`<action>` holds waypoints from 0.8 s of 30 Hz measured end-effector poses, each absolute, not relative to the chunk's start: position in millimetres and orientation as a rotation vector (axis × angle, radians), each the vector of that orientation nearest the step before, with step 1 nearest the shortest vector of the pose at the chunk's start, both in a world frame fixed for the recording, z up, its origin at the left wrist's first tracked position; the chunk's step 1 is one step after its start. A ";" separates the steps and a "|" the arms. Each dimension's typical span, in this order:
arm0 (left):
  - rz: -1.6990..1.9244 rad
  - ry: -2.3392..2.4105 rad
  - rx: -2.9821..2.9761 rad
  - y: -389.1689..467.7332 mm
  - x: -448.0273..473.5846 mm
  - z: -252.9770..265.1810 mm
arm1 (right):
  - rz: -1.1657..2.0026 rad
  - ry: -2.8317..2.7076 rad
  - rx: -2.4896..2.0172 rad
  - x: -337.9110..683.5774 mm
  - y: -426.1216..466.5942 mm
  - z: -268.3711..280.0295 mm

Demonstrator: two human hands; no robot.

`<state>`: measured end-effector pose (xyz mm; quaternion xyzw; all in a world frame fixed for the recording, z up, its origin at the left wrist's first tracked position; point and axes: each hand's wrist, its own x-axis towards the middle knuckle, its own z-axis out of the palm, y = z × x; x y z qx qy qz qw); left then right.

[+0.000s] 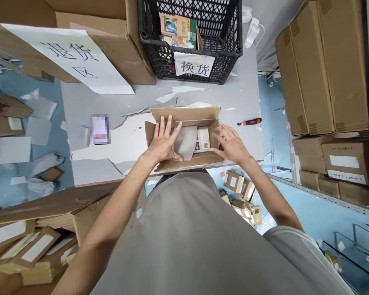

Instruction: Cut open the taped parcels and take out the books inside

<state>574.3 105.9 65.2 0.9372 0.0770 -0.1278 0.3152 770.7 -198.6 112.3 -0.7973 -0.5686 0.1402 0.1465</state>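
An opened cardboard box (186, 114) sits at the table's front edge, its flaps folded outward. Inside it lie a translucent whitish wrapping sheet (186, 141) and a small pale box with printed labels (203, 140). My left hand (164, 141) rests over the box's left part with fingers spread, the thumb at the wrapping. At the right end, my right hand (230, 143) has its fingers apart and curved around the box's side; nothing shows in its grasp. A red and black utility knife (250, 122) lies on the table to the right of that hand.
Behind stand a black plastic crate (227, 61) with small colourful packs and a large carton (140, 61) with a paper sign. A blurred phone-like item (100, 129) lies left. Stacked cartons (326, 73) fill the right shelf. An open carton of parcels (76, 225) stands lower left.
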 end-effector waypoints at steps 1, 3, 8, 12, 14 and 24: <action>-0.333 0.203 2.462 106.0 573.1 65.2 | 0.381 -1.561 -2.332 773.5 -209.0 114.1; -0.327 0.198 2.451 106.2 572.0 64.4 | 0.343 -1.421 -2.403 777.2 -224.3 112.8; -0.307 0.163 2.448 105.4 574.5 62.8 | 0.331 -1.373 -2.456 772.5 -227.0 103.8; -0.313 0.117 2.478 96.0 572.5 70.3 | 0.440 -1.516 -2.457 771.4 -214.2 106.9; -0.330 0.099 2.496 86.1 567.8 77.2 | 0.505 -1.574 -2.502 774.6 -211.9 110.3; -0.527 -0.193 2.522 0.4 616.1 67.3 | 0.883 -1.709 -2.676 771.3 -219.5 104.5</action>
